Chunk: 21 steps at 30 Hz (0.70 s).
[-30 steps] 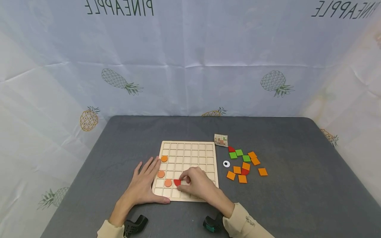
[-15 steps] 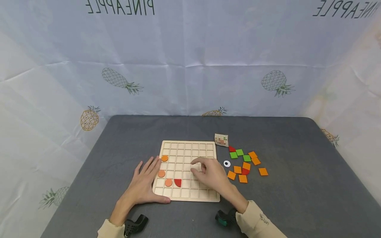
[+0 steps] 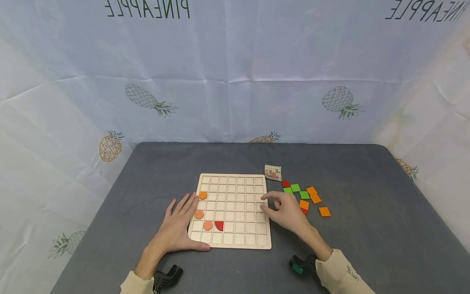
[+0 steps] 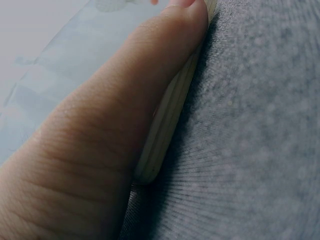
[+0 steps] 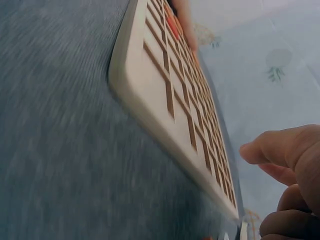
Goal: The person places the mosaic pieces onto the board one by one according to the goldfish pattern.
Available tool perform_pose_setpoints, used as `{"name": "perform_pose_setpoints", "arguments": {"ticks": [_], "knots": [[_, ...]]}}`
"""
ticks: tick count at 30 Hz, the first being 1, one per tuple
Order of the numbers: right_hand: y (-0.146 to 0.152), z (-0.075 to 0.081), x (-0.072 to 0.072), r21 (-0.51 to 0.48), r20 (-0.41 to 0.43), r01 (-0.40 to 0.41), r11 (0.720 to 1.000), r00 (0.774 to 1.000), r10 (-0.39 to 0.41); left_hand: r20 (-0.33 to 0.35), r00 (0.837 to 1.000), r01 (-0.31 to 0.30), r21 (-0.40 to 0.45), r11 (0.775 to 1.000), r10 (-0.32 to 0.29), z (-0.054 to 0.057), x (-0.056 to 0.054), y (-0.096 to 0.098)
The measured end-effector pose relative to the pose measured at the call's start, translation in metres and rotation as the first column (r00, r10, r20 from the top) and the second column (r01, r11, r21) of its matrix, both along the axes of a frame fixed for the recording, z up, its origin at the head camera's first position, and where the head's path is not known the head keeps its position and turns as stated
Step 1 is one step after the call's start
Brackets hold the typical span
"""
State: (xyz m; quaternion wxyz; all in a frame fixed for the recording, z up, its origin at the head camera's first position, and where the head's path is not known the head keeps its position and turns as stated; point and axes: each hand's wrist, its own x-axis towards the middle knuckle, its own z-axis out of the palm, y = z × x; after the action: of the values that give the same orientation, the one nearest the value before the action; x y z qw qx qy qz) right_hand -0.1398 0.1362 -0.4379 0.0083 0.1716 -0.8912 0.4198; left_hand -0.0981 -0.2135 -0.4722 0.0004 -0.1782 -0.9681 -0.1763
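Touching left grip: gridded board

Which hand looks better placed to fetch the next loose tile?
Probably the right hand: it is beside the loose tiles, with nothing visible in its grip. The left hand touches the board's left side, away from them.

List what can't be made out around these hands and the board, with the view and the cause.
Head view: the printed card's pattern, too small to read.
Head view: the full outline of the red piece behind the right hand, which covers part of it.
Left wrist view: most of the board's grid, blocked by the left hand.
Right wrist view: the rest of the right hand, cut off by the right edge.
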Motion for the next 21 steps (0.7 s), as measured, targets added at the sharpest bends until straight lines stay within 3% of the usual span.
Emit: {"name": "perform_pose_setpoints", "arguments": {"ticks": [5, 10, 21], "knots": [[0.016, -0.001, -0.001, 0.032, 0.012, 0.028, 0.999, 1.000, -0.028, -0.015, 1.000, 0.004, 0.004, 1.000, -0.004, -0.001, 0.000, 0.000], [0.032, 0.000, -0.003, 0.074, 0.080, 0.058, 0.996, 0.995, -0.064, 0.010, 1.000, -0.002, -0.002, 1.000, 0.002, 0.000, 0.000, 0.000], [0.053, -0.004, -0.012, 0.129, 0.169, 0.001, 0.992, 0.985, -0.022, 0.004, 1.000, 0.005, 0.000, 1.000, -0.005, 0.000, 0.000, 0.001]]}}
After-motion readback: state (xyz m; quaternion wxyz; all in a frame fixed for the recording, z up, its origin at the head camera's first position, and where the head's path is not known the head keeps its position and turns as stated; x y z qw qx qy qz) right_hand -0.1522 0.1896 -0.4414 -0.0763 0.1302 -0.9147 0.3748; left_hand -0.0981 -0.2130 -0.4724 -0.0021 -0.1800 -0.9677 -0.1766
